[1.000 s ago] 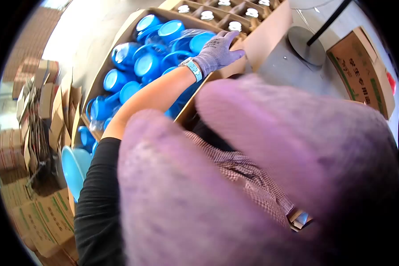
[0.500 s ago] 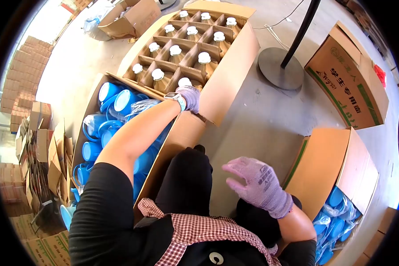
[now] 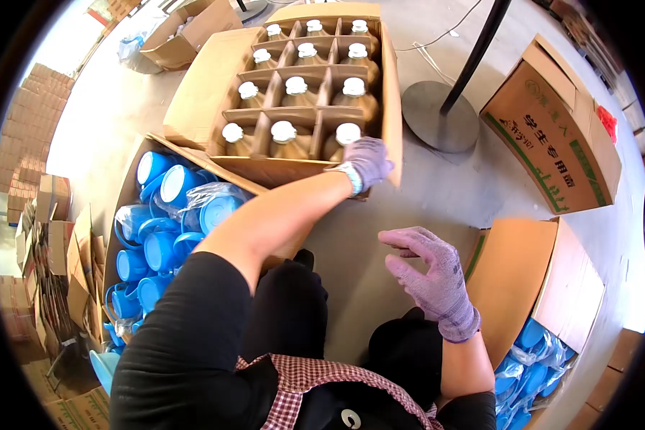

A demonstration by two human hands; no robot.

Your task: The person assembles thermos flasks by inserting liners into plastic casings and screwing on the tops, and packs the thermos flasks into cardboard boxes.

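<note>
A cardboard box [image 3: 265, 169] holds several bottles with white caps, each in its own divider compartment. My left hand [image 3: 368, 163], in a grey-purple glove, is closed on this box's near right corner, beside the closest right-hand bottle [image 3: 347, 136]. Part of its fingers is hidden. My right hand [image 3: 430, 276], gloved the same way, hangs above the floor in front of my knees. Its fingers are apart and it holds nothing.
Blue lidded cups [image 3: 183, 185] fill a carton on the left. More blue items in plastic [image 3: 527, 373] lie in an open carton at lower right. A stand's round base [image 3: 437, 118] and a printed carton [image 3: 552, 136] stand to the right. Flattened cardboard [image 3: 46, 265] leans at far left.
The box of bottles has turned and now sits straighter, its right flap closer to upright. My left hand has moved right with its corner. My right hand has risen slightly and turned.
</note>
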